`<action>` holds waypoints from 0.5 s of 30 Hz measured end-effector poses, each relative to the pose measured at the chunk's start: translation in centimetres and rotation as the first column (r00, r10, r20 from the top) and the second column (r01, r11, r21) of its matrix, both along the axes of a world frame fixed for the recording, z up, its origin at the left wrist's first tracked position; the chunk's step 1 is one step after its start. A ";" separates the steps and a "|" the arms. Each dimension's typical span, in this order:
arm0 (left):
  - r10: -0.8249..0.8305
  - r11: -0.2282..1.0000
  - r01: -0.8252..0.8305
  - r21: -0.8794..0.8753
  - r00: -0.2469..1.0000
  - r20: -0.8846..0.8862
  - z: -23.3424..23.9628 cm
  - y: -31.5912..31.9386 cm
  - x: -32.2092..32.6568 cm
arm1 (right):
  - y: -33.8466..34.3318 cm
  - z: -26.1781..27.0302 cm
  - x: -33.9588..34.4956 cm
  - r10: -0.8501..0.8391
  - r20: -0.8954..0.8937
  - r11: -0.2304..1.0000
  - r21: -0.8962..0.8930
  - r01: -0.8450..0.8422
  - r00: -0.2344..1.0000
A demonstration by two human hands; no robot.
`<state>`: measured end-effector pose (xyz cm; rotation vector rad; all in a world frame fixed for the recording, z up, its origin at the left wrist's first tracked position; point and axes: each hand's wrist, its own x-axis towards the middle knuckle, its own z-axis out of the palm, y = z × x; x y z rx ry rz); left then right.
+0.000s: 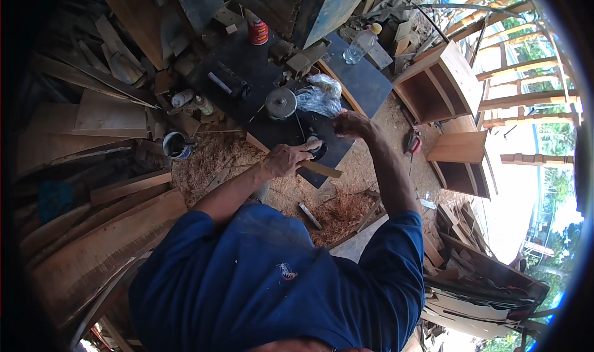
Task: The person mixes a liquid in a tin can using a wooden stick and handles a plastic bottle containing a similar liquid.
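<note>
My left hand (288, 159) is at the near edge of a dark tabletop (260, 80). A flat strip of wood (322, 169) sticks out from under its fingers, and the hand appears to grip it. The extended index finger reaches over a small round container (317, 147) with a dark rim. My right hand (355, 125) is bent above the table's right side, close to a crumpled clear plastic bag (320, 95). Whether its curled fingers hold anything is hidden. Left of the bag stands a round metal can (280, 103) with a lid.
A red can (257, 30), a clear bottle (361, 45) with a yellow cap and a bench vise (301, 61) are farther back. An open pail (176, 146) stands left. Wooden cabinets (438, 85) and a red power tool (412, 143) are right. Shavings (341, 212) cover the floor.
</note>
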<state>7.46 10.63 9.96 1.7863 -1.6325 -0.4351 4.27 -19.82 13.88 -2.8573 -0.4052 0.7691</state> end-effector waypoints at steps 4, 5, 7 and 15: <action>0.109 0.985 -0.114 -0.128 0.993 -0.044 0.4 1.0 0.7 | -0.1 5.8 -1.2 -0.083 -0.118 0.995 0.039 0.088 0.989; 0.142 0.986 -0.146 -0.076 0.989 -0.051 0.3 1.3 0.8 | -0.2 7.7 -1.6 -0.192 -0.186 0.971 0.106 0.214 0.964; 0.119 0.989 -0.122 -0.078 0.992 -0.044 0.4 0.9 0.5 | -1.3 8.8 -4.3 -0.250 -0.299 0.945 0.132 0.299 0.921; -0.085 0.979 0.012 -0.204 0.933 -0.351 3.3 -0.8 -2.1 | 4.8 12.4 -29.5 -0.685 -0.633 -0.162 0.615 0.771 0.361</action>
